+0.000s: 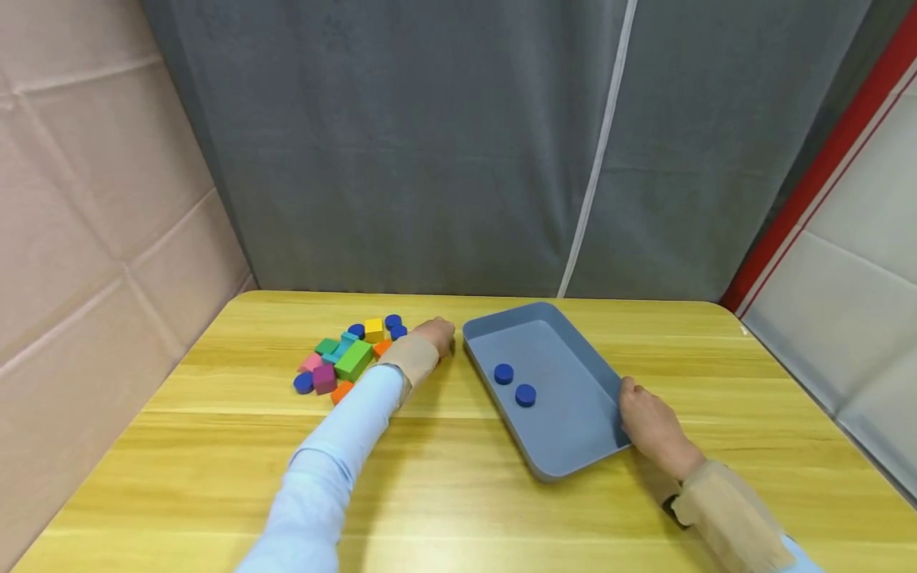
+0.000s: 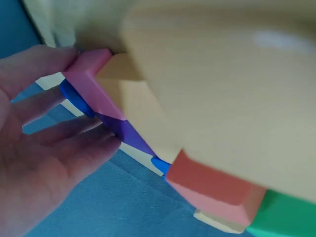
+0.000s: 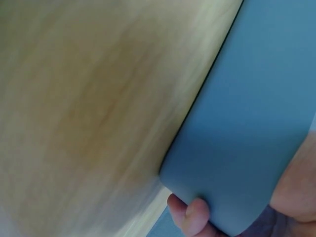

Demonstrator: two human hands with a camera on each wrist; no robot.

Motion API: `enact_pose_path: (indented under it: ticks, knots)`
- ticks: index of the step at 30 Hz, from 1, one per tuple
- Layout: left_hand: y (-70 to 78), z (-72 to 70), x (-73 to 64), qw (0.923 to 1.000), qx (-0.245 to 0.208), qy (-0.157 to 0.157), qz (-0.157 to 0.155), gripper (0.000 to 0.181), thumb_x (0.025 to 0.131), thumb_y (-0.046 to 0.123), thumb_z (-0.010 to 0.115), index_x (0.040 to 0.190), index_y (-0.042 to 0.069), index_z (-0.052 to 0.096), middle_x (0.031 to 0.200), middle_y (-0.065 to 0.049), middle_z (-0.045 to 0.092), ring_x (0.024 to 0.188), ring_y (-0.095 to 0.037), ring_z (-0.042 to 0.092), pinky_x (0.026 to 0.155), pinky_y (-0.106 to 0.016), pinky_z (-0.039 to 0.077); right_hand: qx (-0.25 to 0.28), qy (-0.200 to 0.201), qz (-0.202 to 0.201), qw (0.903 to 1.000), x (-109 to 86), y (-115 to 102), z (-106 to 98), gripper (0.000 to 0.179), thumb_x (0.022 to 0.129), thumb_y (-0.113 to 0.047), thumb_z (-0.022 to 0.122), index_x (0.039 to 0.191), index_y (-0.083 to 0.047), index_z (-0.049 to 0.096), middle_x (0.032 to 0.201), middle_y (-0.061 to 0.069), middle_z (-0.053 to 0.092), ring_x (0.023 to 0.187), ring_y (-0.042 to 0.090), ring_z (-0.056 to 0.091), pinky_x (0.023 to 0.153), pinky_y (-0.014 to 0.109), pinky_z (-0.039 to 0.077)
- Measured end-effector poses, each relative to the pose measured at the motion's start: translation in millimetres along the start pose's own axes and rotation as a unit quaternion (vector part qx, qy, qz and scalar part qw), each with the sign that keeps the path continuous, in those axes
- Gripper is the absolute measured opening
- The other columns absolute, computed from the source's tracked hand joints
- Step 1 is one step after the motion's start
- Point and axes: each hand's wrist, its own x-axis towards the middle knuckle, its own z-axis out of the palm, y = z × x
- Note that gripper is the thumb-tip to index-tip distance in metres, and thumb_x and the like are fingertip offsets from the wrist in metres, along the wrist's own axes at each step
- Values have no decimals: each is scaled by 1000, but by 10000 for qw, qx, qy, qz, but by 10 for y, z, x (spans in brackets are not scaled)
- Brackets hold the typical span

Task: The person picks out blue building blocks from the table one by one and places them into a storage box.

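Note:
My left hand (image 1: 433,333) is at the right side of a pile of coloured blocks. In the left wrist view, its thumb is by a pink angled block (image 2: 91,81), and its fingers (image 2: 81,148) are by a blue disc (image 2: 76,98) and a purple block (image 2: 131,136). Whether it pinches any of these is unclear; in the head view, the hand hides its fingertips. My right hand (image 1: 652,426) grips the near right side of a grey-blue tray (image 1: 587,350), fingertips showing at its corner in the right wrist view. Two blue discs (image 1: 504,373) lie inside.
The pile holds a lime green block (image 1: 354,361), a magenta cube (image 1: 325,378), a yellow block (image 1: 374,329) and several others, including a blue disc (image 1: 304,383) at its left. A grey curtain (image 1: 430,159) hangs behind the wooden table (image 1: 466,517).

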Motion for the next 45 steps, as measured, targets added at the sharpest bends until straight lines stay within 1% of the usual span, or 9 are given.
enact_pose_path:
  ticks: [5, 7, 11, 14, 17, 20, 25, 40, 45]
  knots:
    - [3, 24, 79, 9998, -50, 148, 138, 19, 77, -8, 56, 86, 6, 65, 106, -17, 56, 97, -27, 54, 82, -34, 45, -20, 26, 26, 10000, 3, 4, -2, 35, 63, 11, 67, 86, 17, 41, 62, 21, 49, 51, 30, 54, 41, 35, 44]
    - [-57, 110, 250, 9992, 149, 258, 261, 20, 75, -6, 59, 83, 9, 69, 104, -18, 57, 96, -28, 55, 80, -35, 47, -9, 12, 34, 10000, 5, 3, -3, 34, 64, 11, 67, 86, 17, 41, 62, 21, 49, 50, 30, 54, 40, 34, 44]
    - [-371, 538, 973, 9976, 445, 404, 338, 19, 73, 2, 65, 82, 17, 71, 101, -16, 58, 90, -26, 58, 70, -37, 49, 24, -39, 59, 10000, 6, -1, -4, 33, 65, 12, 66, 86, 17, 41, 63, 20, 48, 50, 30, 54, 40, 35, 44]
    - [-438, 641, 1143, 9971, 586, 415, 239, 18, 73, 2, 63, 86, 14, 69, 101, -15, 60, 87, -26, 59, 65, -38, 50, 49, -60, 71, 9999, 13, -1, 0, 32, 65, 12, 64, 85, 17, 40, 62, 20, 48, 50, 29, 53, 40, 35, 43]
    - [-241, 387, 772, 9978, 644, 155, -53, 17, 75, 1, 61, 89, 8, 66, 103, -13, 61, 88, -26, 59, 66, -38, 50, 89, -18, 96, 9999, 17, 2, 10, 31, 65, 12, 63, 85, 16, 41, 62, 19, 48, 50, 30, 53, 40, 36, 43]
    - [-37, 93, 291, 9983, 577, 32, 30, 13, 70, -1, 65, 81, 4, 64, 97, -14, 61, 84, -25, 58, 63, -34, 49, 134, 152, 45, 9998, 14, 31, 57, 31, 64, 12, 63, 85, 16, 41, 62, 20, 48, 49, 30, 52, 39, 36, 43]
    - [45, -61, -65, 9980, 428, 93, 451, 10, 74, -2, 62, 80, 4, 59, 88, -11, 59, 73, -19, 49, 62, -28, 43, 80, 473, -126, 9988, 8, 125, 204, 31, 62, 12, 62, 85, 14, 40, 61, 19, 46, 47, 29, 51, 37, 35, 41]
    - [-93, -84, -104, 9980, -119, 239, 573, 24, 74, -8, 59, 93, 4, 54, 86, -11, 54, 73, -19, 51, 57, -24, 43, 55, 7, -3, 10000, 24, -10, 7, 33, 63, 12, 65, 84, 17, 41, 61, 19, 48, 49, 29, 53, 39, 34, 43]
    - [-111, -152, -127, 9975, -376, 339, 495, 28, 78, -4, 60, 105, 3, 55, 97, -13, 56, 83, -20, 53, 69, -27, 47, -22, -9, 13, 10000, 38, -17, 4, 32, 64, 12, 65, 85, 17, 41, 61, 20, 48, 50, 29, 53, 40, 35, 44]
